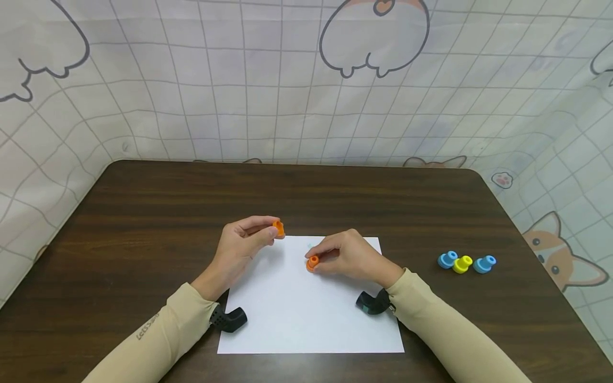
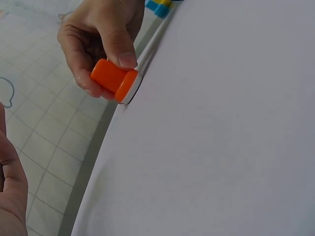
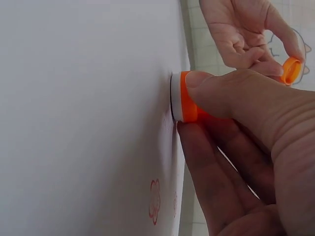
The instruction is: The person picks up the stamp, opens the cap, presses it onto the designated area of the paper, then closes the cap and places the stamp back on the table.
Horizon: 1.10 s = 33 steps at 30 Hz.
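Observation:
My right hand [image 1: 348, 256] pinches an orange toy stamp [image 1: 312, 263] by its body. The right wrist view shows the stamp [image 3: 189, 98] upright with its white base against or just over the white paper [image 1: 306, 319]; I cannot tell whether it touches. In the left hand [image 1: 244, 247], an orange cap [image 1: 279, 229] is pinched between thumb and fingers, its hollow side showing, above the paper's back edge. Red flower prints [image 3: 154, 201] mark the sheet near the right hand. Only part of the left hand [image 2: 12, 182] enters the left wrist view, without the cap.
To the right on the dark wooden table [image 1: 431, 213] stand two blue stamps [image 1: 485, 264] with a yellow stamp [image 1: 462, 264] between them. Black wrist cameras [image 1: 229, 319] sit on both sleeves. A patterned white cloth [image 1: 268, 96] hangs behind the table.

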Motion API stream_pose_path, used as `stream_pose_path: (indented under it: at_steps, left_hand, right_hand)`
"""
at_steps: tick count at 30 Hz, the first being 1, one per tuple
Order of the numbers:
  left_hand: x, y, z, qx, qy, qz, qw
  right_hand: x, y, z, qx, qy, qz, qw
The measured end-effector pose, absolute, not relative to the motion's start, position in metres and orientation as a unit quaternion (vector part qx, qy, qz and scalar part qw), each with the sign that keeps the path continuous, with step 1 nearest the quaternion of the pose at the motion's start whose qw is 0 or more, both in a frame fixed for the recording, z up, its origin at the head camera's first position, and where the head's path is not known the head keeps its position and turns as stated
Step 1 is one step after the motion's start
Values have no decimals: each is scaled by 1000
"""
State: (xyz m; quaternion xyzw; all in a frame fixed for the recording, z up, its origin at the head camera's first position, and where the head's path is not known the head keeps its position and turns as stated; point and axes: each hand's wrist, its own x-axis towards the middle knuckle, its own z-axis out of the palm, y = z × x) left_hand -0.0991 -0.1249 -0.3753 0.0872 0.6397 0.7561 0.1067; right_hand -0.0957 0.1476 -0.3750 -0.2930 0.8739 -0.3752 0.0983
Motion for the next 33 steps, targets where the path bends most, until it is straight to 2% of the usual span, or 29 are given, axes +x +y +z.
stream_pose_path:
  at_steps: [23,33]
  left_hand:
    - [-100,-125,-372,103,637,757,104]
    - [-99,-127,-373,111,632,760,98]
  right_hand:
    - [-88,142,-366,-290,894,-332,81]
    - [-88,140,-367,-292,887,-344,96]
